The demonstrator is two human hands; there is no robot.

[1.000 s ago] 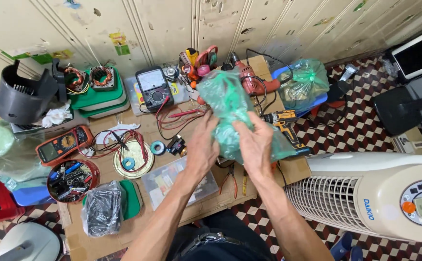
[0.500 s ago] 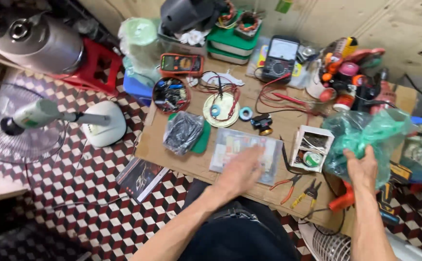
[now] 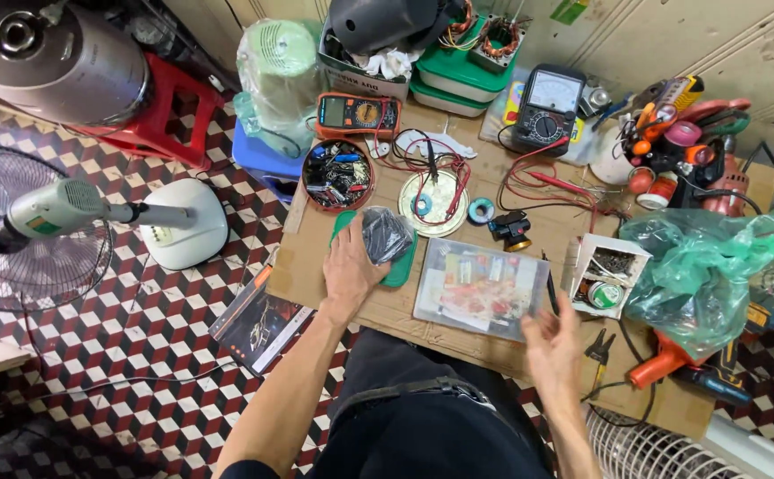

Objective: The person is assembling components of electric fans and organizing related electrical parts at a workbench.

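My left hand point(image 3: 350, 270) lay palm-down on the table point(image 3: 334, 282), fingers curled onto the near-left side of a small bundle in dark crinkled plastic point(image 3: 385, 234); contact was made, but I could not tell whether the grip had closed. The bundle sat on a green lid-like tray point(image 3: 402, 269), toward the table's left edge, at about 1 o'clock from my palm.

Judgement on handling: the wrap looked thin and slack, so it would probably slide over whatever it covers; likely light, soft outside, with a firmer lump within. Best taken around the whole bundle from the sides, not by a pinch of loose film.

My right hand point(image 3: 554, 348) hovered open and holding nothing at the near edge, fingers spread and slightly blurred, just below a clear flat plastic case point(image 3: 481, 288).

Further out, at 11 o'clock from the bundle, stood a round dish of small parts point(image 3: 337, 175), and beyond it an orange multimeter point(image 3: 358, 113). At 3 o'clock, well apart, were a small white box point(image 3: 613, 275) and a green plastic bag point(image 3: 715, 262).

Not resolved: the bundle's contents, fully hidden by the wrap; the case's contents, only a reddish smear; the bag's contents, and its right side, which was cut off by the frame.
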